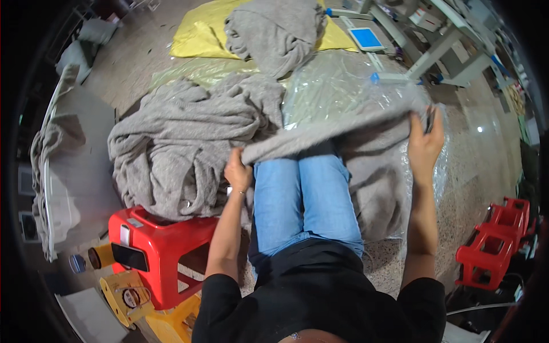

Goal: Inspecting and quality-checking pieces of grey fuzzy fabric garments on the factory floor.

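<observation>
A length of grey knitted fabric [331, 132] is stretched across above my knees, slightly blurred by motion. My left hand [237, 170] is closed on its left end. My right hand [426, 143] grips the other end, higher up and farther out. A small dark object [430, 119] shows by the right fingers; its kind cannot be made out. Left of my legs lies a big heap of the same grey knit [183, 143], close to my left hand. More grey knit [377, 197] lies beside my right leg, under the held piece.
Beyond, another grey knit heap [274, 28] rests on a yellow sheet [197, 37], with clear plastic sheeting [326, 86] nearer. A red stool [171, 240] holding a phone [130, 256] stands left; red stools [486, 251] stand right. A white bin [80, 166] and metal table legs [434, 54] flank the floor.
</observation>
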A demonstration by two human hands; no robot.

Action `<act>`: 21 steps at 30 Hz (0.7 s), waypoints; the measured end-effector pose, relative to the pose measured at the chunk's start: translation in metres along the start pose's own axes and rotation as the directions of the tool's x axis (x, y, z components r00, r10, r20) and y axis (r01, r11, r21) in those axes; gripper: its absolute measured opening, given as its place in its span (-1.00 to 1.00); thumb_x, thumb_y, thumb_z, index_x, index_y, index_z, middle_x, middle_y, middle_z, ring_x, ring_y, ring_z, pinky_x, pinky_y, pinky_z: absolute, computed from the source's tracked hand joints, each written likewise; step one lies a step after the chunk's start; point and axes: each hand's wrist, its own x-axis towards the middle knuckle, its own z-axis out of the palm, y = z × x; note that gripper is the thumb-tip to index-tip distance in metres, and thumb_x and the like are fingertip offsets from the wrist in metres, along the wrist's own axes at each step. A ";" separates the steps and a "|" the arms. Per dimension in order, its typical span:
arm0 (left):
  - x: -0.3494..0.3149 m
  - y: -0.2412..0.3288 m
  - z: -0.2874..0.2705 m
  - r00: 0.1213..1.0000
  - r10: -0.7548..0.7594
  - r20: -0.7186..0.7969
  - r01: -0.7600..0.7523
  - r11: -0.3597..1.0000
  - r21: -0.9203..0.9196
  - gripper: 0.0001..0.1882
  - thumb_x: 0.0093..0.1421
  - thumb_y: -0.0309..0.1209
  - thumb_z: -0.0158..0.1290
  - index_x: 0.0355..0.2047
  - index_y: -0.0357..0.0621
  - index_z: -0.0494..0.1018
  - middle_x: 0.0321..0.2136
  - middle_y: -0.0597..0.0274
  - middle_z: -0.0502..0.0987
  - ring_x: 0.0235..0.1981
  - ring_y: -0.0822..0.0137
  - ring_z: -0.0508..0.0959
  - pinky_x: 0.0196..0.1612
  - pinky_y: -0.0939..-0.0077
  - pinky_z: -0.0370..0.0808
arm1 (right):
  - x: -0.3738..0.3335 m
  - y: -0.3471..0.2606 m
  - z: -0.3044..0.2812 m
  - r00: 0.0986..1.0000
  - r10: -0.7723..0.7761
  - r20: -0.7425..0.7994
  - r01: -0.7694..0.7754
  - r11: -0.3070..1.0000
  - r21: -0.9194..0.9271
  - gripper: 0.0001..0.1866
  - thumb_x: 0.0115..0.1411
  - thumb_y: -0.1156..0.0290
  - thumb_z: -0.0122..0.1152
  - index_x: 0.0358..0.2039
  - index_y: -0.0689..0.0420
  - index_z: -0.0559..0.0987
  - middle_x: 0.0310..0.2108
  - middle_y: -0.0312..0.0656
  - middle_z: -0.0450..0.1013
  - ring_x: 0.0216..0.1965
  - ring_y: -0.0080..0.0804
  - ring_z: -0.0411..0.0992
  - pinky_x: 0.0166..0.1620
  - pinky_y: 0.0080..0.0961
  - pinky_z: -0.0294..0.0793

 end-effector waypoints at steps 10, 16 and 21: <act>0.205 0.230 -0.071 0.905 0.348 0.245 0.006 0.564 -0.826 -0.82 0.03 -0.44 -0.10 -0.39 -0.18 0.46 -0.58 0.35 0.43 -0.48 0.47 0.39 -0.33 0.57 0.32 | 0.219 0.142 -0.133 0.914 0.183 -0.362 -0.055 0.940 0.337 -0.81 0.07 0.37 0.28 -0.35 0.13 0.48 -0.54 -0.34 0.39 -0.66 -0.59 0.28 -0.64 -0.63 0.25; 0.223 0.419 -0.087 0.279 0.960 0.039 -0.008 0.043 -0.999 -0.90 -0.09 -0.54 -0.10 -0.68 -0.26 0.38 -0.69 0.36 0.37 -0.65 0.54 0.28 -0.60 0.64 0.14 | 0.202 0.134 -0.337 0.854 0.240 -0.462 0.018 0.874 0.486 -0.62 0.08 0.44 0.26 -0.11 0.31 0.43 -0.22 -0.14 0.47 -0.29 -0.40 0.46 -0.32 -0.56 0.44; 0.189 0.429 -0.043 0.286 0.850 0.443 -0.475 0.527 -0.705 -0.83 -0.10 -0.53 -0.11 -0.57 -0.25 0.49 -0.61 0.38 0.46 -0.59 0.50 0.37 -0.43 0.60 0.35 | 0.000 0.092 -0.365 0.893 0.444 -0.072 -0.447 0.894 -0.035 -0.55 0.09 0.31 0.15 -0.03 0.24 0.37 -0.15 -0.15 0.42 -0.15 -0.39 0.42 -0.12 -0.49 0.43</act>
